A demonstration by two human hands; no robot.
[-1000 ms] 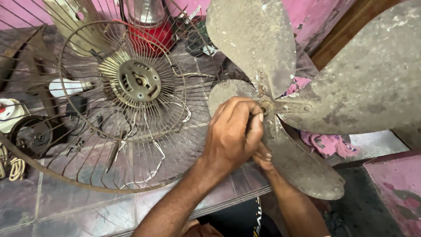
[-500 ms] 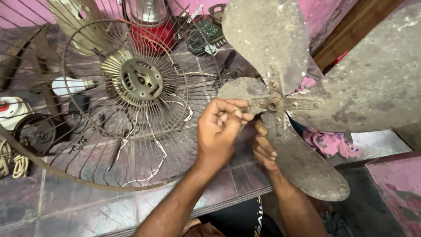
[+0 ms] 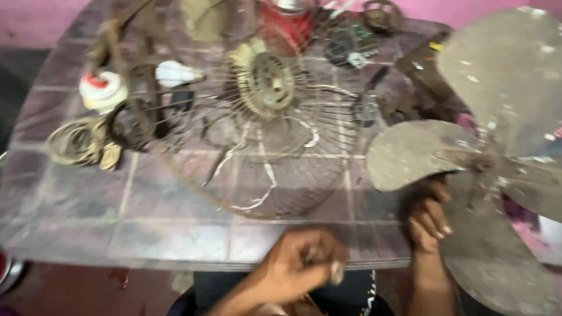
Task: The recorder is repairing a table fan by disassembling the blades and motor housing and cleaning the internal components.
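Fan blade (image 3: pixel 503 169): dusty grey-brown metal, 4 broad rounded lobes round a small hub, speckled with pale spots, blurred. Held up at right, over the table (image 3: pixel 175 234) edge, partly past it. Right hand (image 3: pixel 430 219) under the blade, just below the hub, fingers curled against its underside. Left hand (image 3: pixel 304 266) apart from the blade, low at the table's near edge, fingers bent inward, loosely closed; whether pinching something small, cannot tell. Behind, flat on the tiled table: round wire guard (image 3: pixel 257 117), rusty, with motor hub at centre.
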